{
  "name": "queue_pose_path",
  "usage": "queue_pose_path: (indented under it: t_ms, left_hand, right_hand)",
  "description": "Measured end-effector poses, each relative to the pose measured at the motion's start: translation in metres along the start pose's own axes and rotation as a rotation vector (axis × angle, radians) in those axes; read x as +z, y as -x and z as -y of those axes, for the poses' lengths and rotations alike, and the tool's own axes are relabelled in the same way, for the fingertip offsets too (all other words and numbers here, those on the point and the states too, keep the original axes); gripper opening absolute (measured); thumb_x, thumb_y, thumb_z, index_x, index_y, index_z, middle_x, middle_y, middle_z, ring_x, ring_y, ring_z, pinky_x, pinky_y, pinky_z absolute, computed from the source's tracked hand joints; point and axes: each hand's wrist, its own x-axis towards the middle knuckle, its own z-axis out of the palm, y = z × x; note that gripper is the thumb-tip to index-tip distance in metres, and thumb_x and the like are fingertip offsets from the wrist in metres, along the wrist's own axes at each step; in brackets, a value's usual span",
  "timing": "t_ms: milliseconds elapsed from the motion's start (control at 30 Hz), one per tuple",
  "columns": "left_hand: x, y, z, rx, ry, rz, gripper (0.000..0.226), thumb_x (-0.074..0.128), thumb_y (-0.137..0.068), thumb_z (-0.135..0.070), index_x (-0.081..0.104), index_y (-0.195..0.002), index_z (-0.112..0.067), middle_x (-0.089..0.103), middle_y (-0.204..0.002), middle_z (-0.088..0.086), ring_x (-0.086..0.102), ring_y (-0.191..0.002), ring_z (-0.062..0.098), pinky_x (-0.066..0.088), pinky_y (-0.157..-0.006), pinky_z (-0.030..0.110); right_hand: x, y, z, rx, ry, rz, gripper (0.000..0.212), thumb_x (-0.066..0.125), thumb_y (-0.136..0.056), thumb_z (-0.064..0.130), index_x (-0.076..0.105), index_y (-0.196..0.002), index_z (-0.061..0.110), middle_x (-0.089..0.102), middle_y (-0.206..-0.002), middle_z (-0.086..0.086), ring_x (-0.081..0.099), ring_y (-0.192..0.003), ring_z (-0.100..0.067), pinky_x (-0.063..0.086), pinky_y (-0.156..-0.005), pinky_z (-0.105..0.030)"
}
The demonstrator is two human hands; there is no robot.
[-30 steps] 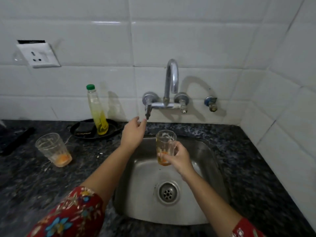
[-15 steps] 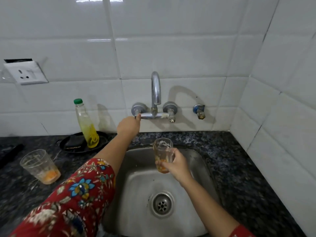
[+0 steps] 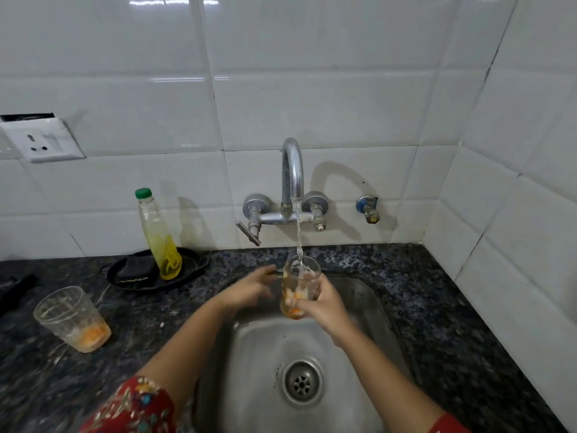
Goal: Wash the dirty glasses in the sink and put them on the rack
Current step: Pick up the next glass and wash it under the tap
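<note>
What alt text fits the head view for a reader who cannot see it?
The right hand holds a dirty glass under the running tap over the sink; the left hand hovers open beside it. A second glass stands on the counter, left.

Orange-stained held glass [image 3: 297, 281], red floral sleeve [image 3: 134, 407], speckled black counter [image 3: 437, 307].

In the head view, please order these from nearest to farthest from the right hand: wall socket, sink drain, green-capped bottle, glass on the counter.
From the right hand, gripping the held glass:
1. sink drain, just below it.
2. green-capped bottle, back left by the wall.
3. glass on the counter, far left.
4. wall socket, upper left on the tiles.
</note>
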Motion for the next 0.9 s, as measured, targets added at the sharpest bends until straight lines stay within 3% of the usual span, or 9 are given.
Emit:
queue_pose_path:
  t_ms: [67,167,267,367,500,600,667,733,900]
  left_hand:
    - [0.018,0.001,0.020,0.131,0.078,0.194,0.083,0.066,-0.070,0.010,0.037,-0.142,-0.021,0.060,-0.127,0.013,0.062,-0.110,0.023,0.054,-0.082,0.033]
    - [0.038,-0.010,0.029,0.228,0.213,0.072,0.076,0.069,-0.063,0.012,0.050,-0.131,-0.018,0.065,-0.115,0.020,0.064,-0.100,0.029,0.057,-0.081,0.046]
    - [0.037,-0.017,0.033,0.266,0.227,-0.001,0.064,0.070,-0.067,0.014,0.057,-0.125,-0.010,0.064,-0.118,0.025,0.063,-0.106,0.039,0.053,-0.089,0.054]
    - [0.027,-0.022,0.043,0.318,0.168,-0.010,0.069,0.071,-0.058,0.014,0.056,-0.124,-0.002,0.067,-0.114,0.018,0.064,-0.104,0.031,0.052,-0.089,0.042]
    - [0.023,-0.021,0.042,0.328,0.084,-0.052,0.076,0.073,-0.047,-0.001,0.057,-0.121,0.000,0.067,-0.118,0.013,0.064,-0.110,0.025,0.051,-0.095,0.033]
    - [0.038,-0.016,0.034,0.308,-0.017,-0.191,0.060,0.075,-0.052,-0.006,0.062,-0.110,-0.016,0.071,-0.107,-0.002,0.066,-0.104,0.019,0.053,-0.091,0.027]
    - [0.052,-0.012,0.029,0.302,-0.009,-0.314,0.049,0.079,-0.059,-0.015,0.062,-0.104,-0.024,0.070,-0.102,-0.004,0.067,-0.099,0.013,0.053,-0.089,0.031]
    - [0.058,-0.004,0.028,0.315,-0.065,-0.433,0.050,0.081,-0.061,-0.025,0.058,-0.105,-0.029,0.065,-0.100,-0.011,0.063,-0.095,0.004,0.051,-0.084,0.025]
    - [0.041,-0.005,0.021,0.400,-0.269,-0.205,0.049,0.081,-0.068,-0.015,0.063,-0.114,-0.021,0.068,-0.109,-0.010,0.063,-0.100,-0.006,0.050,-0.091,0.017]
  right_hand:
    - [0.004,0.001,0.003,0.001,-0.090,0.085,0.052,0.079,-0.072,0.004,0.051,-0.109,0.026,0.066,-0.109,-0.003,0.063,-0.105,-0.020,0.053,-0.090,-0.034]
    - [0.011,0.005,0.009,-0.044,-0.024,0.107,0.068,0.073,-0.081,0.011,0.035,-0.135,0.026,0.047,-0.134,0.005,0.047,-0.126,-0.014,0.045,-0.098,-0.025]
    - [0.008,0.013,0.009,-0.331,0.340,-0.022,0.084,0.062,-0.084,0.006,0.014,-0.150,0.025,0.020,-0.148,0.007,0.022,-0.139,-0.010,0.024,-0.115,-0.029]
    - [-0.005,0.021,0.006,-0.715,0.795,0.049,0.067,0.051,-0.082,0.000,0.034,-0.142,0.022,0.036,-0.145,0.001,0.030,-0.136,-0.011,0.018,-0.118,-0.032]
    - [-0.023,-0.006,0.028,-0.896,1.297,0.408,0.047,0.053,-0.079,-0.005,0.060,-0.120,0.015,0.062,-0.126,-0.005,0.052,-0.122,-0.022,0.034,-0.111,-0.047]
    - [-0.012,-0.021,0.048,-0.662,1.650,0.470,0.030,0.052,-0.087,0.006,0.062,-0.115,0.012,0.062,-0.123,-0.010,0.057,-0.117,-0.028,0.042,-0.101,-0.041]
    - [0.003,-0.021,0.051,-0.300,1.467,0.473,0.022,0.055,-0.086,0.011,0.064,-0.106,0.006,0.065,-0.110,-0.015,0.062,-0.100,-0.030,0.047,-0.078,-0.032]
    - [0.008,-0.018,0.054,-0.162,1.277,0.533,0.023,0.059,-0.084,0.011,0.065,-0.105,0.002,0.066,-0.106,-0.017,0.061,-0.097,-0.031,0.044,-0.074,-0.029]
    - [-0.018,-0.022,0.055,-0.743,1.836,0.556,0.024,0.055,-0.090,0.010,0.067,-0.110,0.015,0.065,-0.118,-0.005,0.061,-0.109,-0.025,0.047,-0.096,-0.037]
